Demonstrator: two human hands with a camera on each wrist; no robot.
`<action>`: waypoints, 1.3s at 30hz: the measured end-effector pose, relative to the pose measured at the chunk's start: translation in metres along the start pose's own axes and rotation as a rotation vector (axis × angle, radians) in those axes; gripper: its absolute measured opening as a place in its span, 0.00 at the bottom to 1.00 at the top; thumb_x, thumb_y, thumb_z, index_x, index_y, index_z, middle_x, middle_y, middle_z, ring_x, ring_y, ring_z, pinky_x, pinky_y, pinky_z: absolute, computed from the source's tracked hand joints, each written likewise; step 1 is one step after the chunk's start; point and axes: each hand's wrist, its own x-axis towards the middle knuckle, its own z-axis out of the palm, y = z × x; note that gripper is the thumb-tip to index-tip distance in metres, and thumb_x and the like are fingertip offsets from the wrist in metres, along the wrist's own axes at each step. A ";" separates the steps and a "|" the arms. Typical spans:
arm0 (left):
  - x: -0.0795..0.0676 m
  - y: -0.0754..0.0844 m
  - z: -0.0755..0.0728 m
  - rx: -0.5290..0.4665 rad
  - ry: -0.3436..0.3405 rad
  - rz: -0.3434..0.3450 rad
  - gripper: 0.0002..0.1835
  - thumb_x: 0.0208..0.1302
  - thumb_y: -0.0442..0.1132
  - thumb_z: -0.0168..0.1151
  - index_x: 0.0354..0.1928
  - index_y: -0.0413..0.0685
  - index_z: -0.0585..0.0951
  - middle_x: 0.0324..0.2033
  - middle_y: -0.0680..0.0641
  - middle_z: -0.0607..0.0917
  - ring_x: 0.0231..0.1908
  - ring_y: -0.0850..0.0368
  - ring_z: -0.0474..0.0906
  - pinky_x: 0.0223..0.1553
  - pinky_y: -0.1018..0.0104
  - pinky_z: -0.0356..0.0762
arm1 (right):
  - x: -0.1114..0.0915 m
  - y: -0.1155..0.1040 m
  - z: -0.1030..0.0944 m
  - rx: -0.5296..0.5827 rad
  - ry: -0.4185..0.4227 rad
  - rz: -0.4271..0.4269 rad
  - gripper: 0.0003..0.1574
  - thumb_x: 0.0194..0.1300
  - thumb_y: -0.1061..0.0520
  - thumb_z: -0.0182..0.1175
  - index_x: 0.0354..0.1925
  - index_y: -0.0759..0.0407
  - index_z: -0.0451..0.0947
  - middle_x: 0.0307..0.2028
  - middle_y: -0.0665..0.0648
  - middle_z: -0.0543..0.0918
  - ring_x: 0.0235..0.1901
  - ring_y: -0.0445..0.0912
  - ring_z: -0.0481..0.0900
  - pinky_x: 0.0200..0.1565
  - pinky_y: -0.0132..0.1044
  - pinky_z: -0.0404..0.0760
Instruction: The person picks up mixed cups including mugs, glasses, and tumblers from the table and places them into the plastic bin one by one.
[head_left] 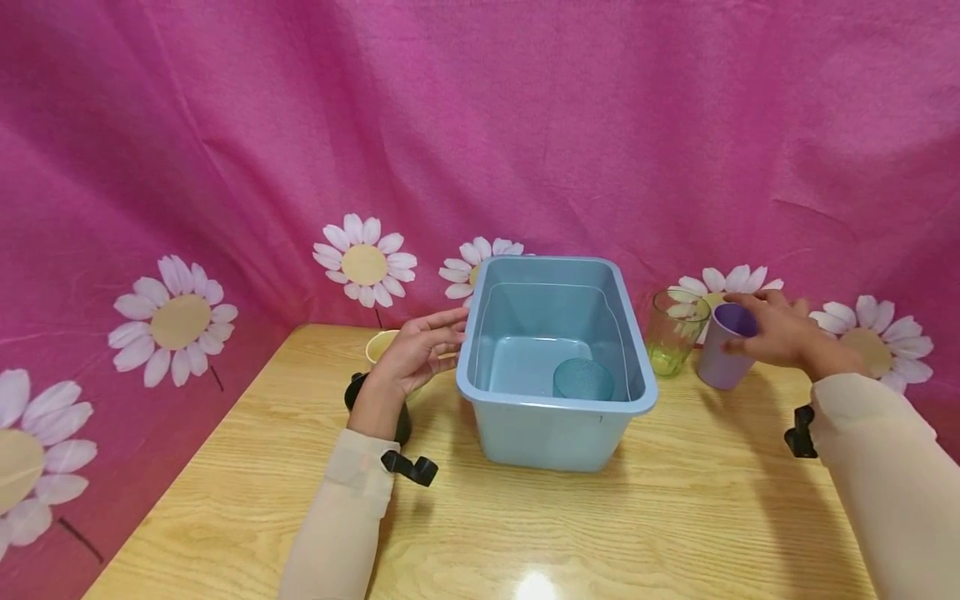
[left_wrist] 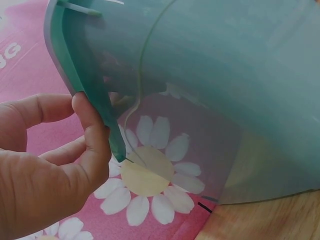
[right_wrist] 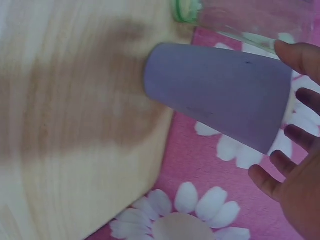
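Note:
The left hand (head_left: 423, 350) is at the left rim of a blue-grey plastic tub (head_left: 555, 435), its thumb and fingers pinching the rim (left_wrist: 67, 65) in the left wrist view. Inside the tub sits a round teal see-through vessel (head_left: 583, 380). To the right, a purple cup (head_left: 722, 358) stands upright on the table. The right hand (head_left: 780, 333) reaches over that cup's rim with fingers spread. In the right wrist view, the fingertips (right_wrist: 260, 175) lie around the mouth of the purple cup (right_wrist: 215, 95) without closing on it.
A clear glass with a green base (head_left: 667, 354) stands between the tub and the purple cup. Left of the tub are a yellow cup (head_left: 377, 343) and a black object (head_left: 403, 425), both partly hidden by the left hand. Behind the wooden table (head_left: 450, 542) hangs a pink flowered cloth (head_left: 525, 125).

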 end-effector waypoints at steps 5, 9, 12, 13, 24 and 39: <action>0.000 0.000 -0.001 0.002 -0.002 0.007 0.26 0.71 0.28 0.58 0.70 0.40 0.74 0.61 0.38 0.81 0.41 0.54 0.85 0.44 0.61 0.85 | 0.001 0.000 0.007 0.025 -0.003 0.018 0.51 0.61 0.48 0.68 0.73 0.67 0.56 0.66 0.87 0.53 0.58 0.87 0.51 0.51 0.75 0.54; 0.000 -0.001 -0.001 0.001 0.001 0.004 0.26 0.71 0.28 0.59 0.70 0.40 0.75 0.61 0.38 0.81 0.41 0.54 0.84 0.44 0.62 0.85 | 0.002 0.002 0.013 0.015 -0.004 0.011 0.51 0.61 0.48 0.67 0.73 0.65 0.56 0.63 0.89 0.56 0.57 0.87 0.53 0.51 0.75 0.54; -0.001 -0.002 -0.001 -0.004 0.002 -0.001 0.25 0.71 0.28 0.58 0.70 0.40 0.75 0.60 0.38 0.81 0.41 0.53 0.84 0.44 0.62 0.85 | 0.002 0.005 0.016 0.009 -0.013 0.011 0.51 0.61 0.49 0.66 0.73 0.65 0.55 0.61 0.89 0.59 0.57 0.84 0.54 0.50 0.74 0.54; -0.001 -0.002 -0.001 -0.002 0.000 -0.001 0.25 0.71 0.28 0.58 0.70 0.40 0.75 0.60 0.38 0.81 0.41 0.54 0.84 0.44 0.62 0.85 | 0.003 0.005 0.017 0.013 -0.017 0.016 0.51 0.62 0.49 0.66 0.73 0.65 0.54 0.61 0.89 0.59 0.56 0.84 0.54 0.49 0.74 0.54; -0.001 0.000 -0.001 0.010 0.003 0.003 0.25 0.71 0.28 0.58 0.69 0.40 0.75 0.57 0.40 0.83 0.41 0.53 0.85 0.45 0.61 0.85 | 0.007 0.009 0.021 0.015 -0.040 0.039 0.52 0.64 0.48 0.65 0.76 0.64 0.52 0.63 0.90 0.51 0.54 0.85 0.51 0.49 0.74 0.58; -0.001 0.000 -0.001 -0.006 0.012 -0.005 0.25 0.71 0.28 0.59 0.69 0.40 0.76 0.55 0.42 0.85 0.41 0.53 0.85 0.45 0.61 0.85 | 0.002 0.004 0.018 0.039 0.012 0.048 0.51 0.60 0.46 0.68 0.72 0.63 0.57 0.55 0.88 0.60 0.50 0.82 0.54 0.44 0.72 0.60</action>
